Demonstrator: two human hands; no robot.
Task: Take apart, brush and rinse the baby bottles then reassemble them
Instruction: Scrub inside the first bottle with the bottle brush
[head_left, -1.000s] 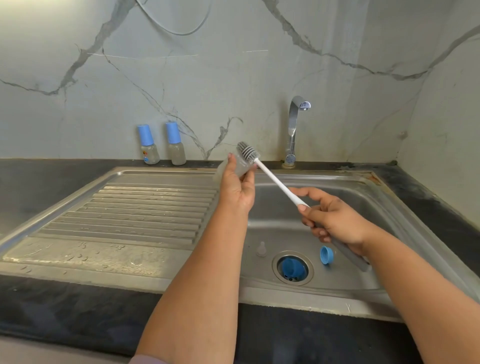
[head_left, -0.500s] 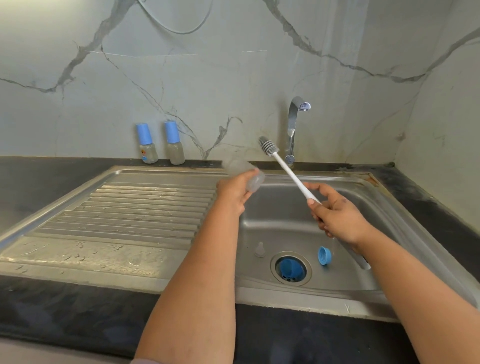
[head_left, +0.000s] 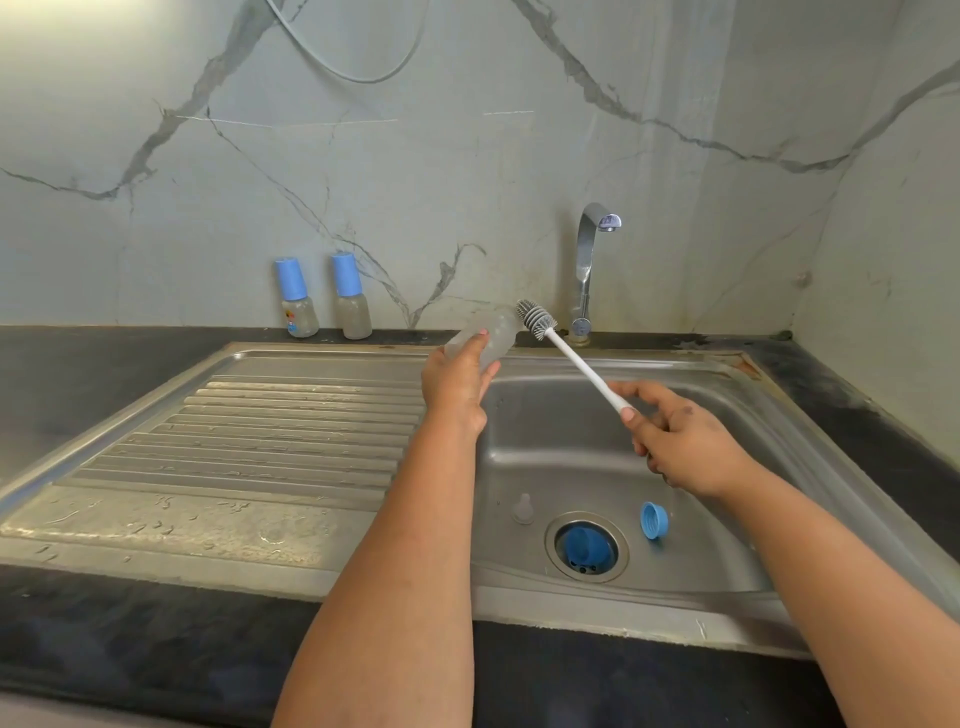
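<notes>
Over sink (head_left: 727, 374): left hand (head_left: 454, 387) gripping bottle (head_left: 491, 335), right hand (head_left: 675, 441) pinching brush (head_left: 566, 353)

Both forearms are bare; no sleeves, rings or watch show.

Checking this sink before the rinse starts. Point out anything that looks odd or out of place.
A blue bottle part sits in the drain opening, where it could block draining. A blue collar ring and a clear nipple lie loose on the basin floor. The sink's back right corner shows rust-coloured staining.
</notes>
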